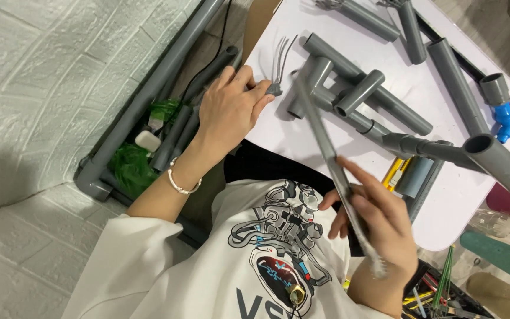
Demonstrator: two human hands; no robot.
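Nearest the lens, the right hand [379,227] clamped its fingers round a thin grey rod [326,147], long axis running from the wrist up-left, tip over the pipe fitting [311,80] on the white table [444,195]. The left hand [228,109] pinched a small wire bundle [277,74]. Judged mid-assembly; next move needs careful alignment.

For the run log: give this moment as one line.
left hand: pinching small grey pronged piece on white table | right hand: holding long grey strip | ahead: grey pipe assembly
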